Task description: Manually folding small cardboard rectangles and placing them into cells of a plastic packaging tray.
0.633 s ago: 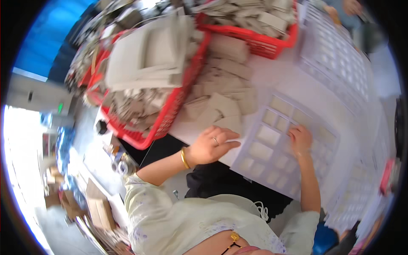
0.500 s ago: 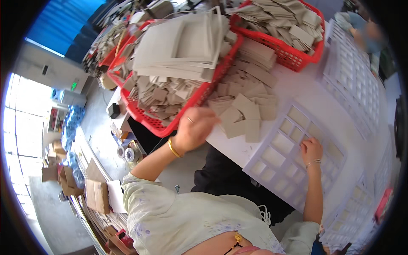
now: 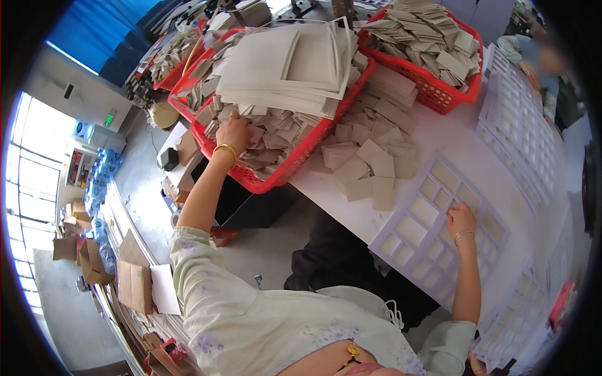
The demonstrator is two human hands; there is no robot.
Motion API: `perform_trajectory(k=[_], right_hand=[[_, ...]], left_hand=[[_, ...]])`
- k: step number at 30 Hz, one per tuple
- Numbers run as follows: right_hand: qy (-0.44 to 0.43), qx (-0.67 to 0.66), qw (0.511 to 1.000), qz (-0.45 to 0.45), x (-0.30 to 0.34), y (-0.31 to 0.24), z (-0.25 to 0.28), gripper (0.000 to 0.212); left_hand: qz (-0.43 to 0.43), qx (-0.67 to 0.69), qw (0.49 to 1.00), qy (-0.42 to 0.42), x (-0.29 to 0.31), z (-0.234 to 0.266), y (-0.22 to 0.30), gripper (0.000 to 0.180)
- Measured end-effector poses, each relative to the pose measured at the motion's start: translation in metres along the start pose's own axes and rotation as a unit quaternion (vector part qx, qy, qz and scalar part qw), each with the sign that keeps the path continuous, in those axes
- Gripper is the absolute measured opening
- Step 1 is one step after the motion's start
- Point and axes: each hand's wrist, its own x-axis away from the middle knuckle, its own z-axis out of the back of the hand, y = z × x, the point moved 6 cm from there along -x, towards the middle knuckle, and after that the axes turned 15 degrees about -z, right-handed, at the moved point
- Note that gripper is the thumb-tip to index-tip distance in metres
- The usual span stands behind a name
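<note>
At the red basket [image 3: 285, 174] of loose grey-white cardboard pieces [image 3: 279, 135], my left hand [image 3: 233, 133], with a gold bangle at the wrist, reaches in over the near rim. Its fingertips dip among the pieces, so their grip is hidden. My right hand [image 3: 463, 220] rests on a white grid frame [image 3: 411, 249] lying on the table, its fingers bent and close together over one of the bars. Whether anything small sits in those fingers I cannot make out. Pale panels show in the frame's openings.
Large flat white sheets and frames [image 3: 257, 69] lie across the basket's far part. Loose cards [image 3: 376, 156] are heaped beside it. Another red basket [image 3: 448, 97] of pieces stands behind. Stacked grid frames [image 3: 517, 135] line the right, near another person [image 3: 539, 59].
My left hand has moved left and away from me, from above the basket's near edge into its pieces. My right hand stays on the frame. The view has shifted slightly.
</note>
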Motion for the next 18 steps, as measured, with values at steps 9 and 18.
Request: perform_trajectory(k=[9,18], right_hand=[[0.034,-0.086,0.995,0.028,-0.007,0.017,-0.012,0.018],[-0.096,-0.644,0.743,0.156,0.089,-0.111,0.059,0.033]], left_hand=[[-0.072,0.247,0.912,0.32,0.061,0.077,0.074,0.022],[-0.249,0.553,0.788,0.109,0.092,-0.011,0.325,0.03]])
